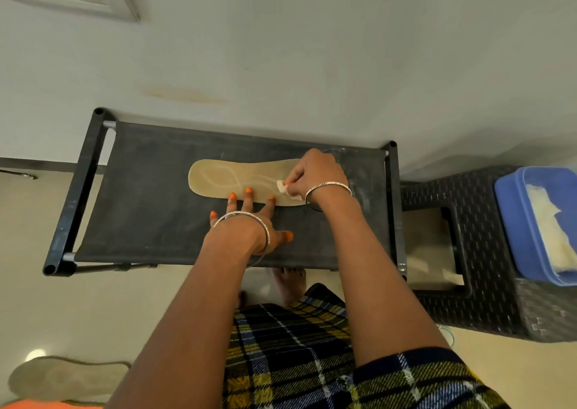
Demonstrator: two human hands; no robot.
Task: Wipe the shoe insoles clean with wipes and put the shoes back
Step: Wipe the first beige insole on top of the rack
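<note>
A tan insole (224,180) lies flat on the dark fabric top of a rack (150,209), its toe pointing left. My left hand (253,221) lies spread on the fabric, its fingertips pressing the insole's near edge. At the heel end, my right hand (315,174) pinches a small white wipe (281,187) against the insole. A second, grey insole (65,380) lies on the floor at the lower left.
A dark woven stool (487,308) stands right of the rack, with a blue tub (512,221) holding white wipes on it. The wall runs behind the rack. My bare foot (290,284) stands under the rack's front edge.
</note>
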